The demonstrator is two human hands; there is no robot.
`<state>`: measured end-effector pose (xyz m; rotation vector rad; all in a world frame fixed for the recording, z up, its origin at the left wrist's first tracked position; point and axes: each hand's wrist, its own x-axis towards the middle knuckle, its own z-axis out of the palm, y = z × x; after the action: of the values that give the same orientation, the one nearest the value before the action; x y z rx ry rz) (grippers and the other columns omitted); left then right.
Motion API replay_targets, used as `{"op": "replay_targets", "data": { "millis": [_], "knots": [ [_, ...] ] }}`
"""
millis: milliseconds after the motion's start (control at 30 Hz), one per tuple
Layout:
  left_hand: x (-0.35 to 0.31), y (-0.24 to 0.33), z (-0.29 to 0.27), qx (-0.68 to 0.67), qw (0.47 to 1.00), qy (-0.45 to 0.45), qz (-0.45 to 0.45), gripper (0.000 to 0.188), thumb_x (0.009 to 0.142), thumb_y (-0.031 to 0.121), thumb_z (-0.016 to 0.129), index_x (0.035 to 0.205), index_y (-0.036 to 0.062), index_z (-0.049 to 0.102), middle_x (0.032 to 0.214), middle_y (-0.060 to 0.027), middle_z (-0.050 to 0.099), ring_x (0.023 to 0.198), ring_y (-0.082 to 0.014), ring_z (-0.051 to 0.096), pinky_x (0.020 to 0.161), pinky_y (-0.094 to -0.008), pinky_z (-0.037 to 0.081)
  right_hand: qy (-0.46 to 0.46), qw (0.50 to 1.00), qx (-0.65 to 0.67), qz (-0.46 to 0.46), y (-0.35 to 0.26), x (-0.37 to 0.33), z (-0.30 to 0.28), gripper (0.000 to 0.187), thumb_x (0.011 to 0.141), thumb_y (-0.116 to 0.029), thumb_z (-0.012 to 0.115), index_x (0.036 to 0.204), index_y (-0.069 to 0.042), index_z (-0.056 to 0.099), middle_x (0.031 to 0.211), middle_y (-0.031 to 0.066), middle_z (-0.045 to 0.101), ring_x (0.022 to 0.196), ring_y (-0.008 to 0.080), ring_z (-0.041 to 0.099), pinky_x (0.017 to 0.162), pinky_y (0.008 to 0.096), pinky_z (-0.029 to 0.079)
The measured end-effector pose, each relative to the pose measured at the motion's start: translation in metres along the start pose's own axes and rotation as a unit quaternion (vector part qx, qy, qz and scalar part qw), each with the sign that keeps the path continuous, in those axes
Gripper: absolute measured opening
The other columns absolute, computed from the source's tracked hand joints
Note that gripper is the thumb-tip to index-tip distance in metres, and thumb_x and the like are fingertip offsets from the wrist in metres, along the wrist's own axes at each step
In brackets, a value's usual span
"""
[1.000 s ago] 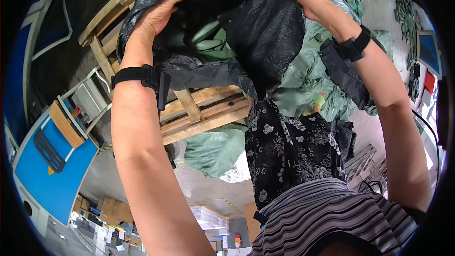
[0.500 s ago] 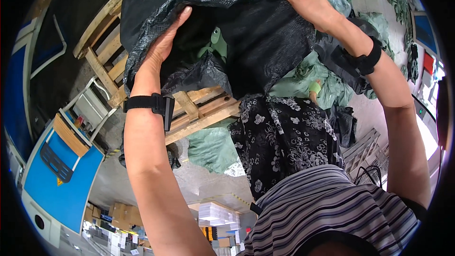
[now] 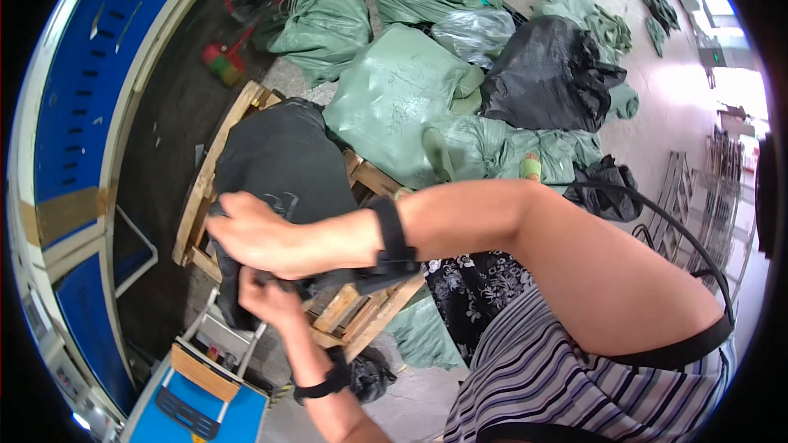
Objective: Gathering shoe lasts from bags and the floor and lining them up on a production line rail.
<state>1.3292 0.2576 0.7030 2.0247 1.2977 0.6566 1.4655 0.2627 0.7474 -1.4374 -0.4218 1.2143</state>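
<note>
A bulky black plastic bag rests over the wooden pallet at the left, its top side smooth and rounded. My right arm reaches across to the left, and my right hand is closed on the bag's near left edge, slightly smeared by motion. Just below it, my left hand has its fingers closed round a gathered fold of the same black plastic. The two hands are close together, the right one above the left. The bag's mouth and contents are hidden from view.
The wooden pallet shows around the bag. Large green sacks and another black bag lie on the floor ahead and right. A chair-like frame with a wooden slat stands lower left, near a blue panelled wall.
The bag, held up with its mouth spread and a green piece showing inside, is now lower and further left. My right hand has crossed over to meet my left, and the view has shifted.
</note>
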Motion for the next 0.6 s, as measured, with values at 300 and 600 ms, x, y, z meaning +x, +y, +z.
{"op": "replay_targets", "data": {
  "millis": [300,600],
  "knots": [
    [0.019,-0.136,0.018,-0.103,0.953,0.017,-0.285,0.024,0.083,0.016,0.066,0.101,0.0031,0.058,0.078,-0.0037,0.059,0.048,-0.0120,0.046,0.040,-0.0252,0.036,-0.120,0.911,-0.330,-0.218,0.033,-0.013,-0.070,0.033,0.083,-0.029,0.054,0.094,0.003,0.054,0.095,0.0229,0.060,0.094,0.0406,0.057,0.080,0.0468,0.045],
    [-0.106,-0.180,0.065,-0.104,0.867,-0.037,-0.486,0.032,0.083,0.014,0.065,0.112,0.0074,0.053,0.098,-0.0071,0.061,0.062,-0.0193,0.056,0.042,-0.0299,0.043,0.268,0.857,-0.432,0.087,0.018,-0.210,-0.366,0.009,0.086,-0.010,0.052,0.089,-0.001,0.053,0.069,0.0106,0.056,0.061,0.0194,0.056,0.055,0.0330,0.045]
  ]
}}
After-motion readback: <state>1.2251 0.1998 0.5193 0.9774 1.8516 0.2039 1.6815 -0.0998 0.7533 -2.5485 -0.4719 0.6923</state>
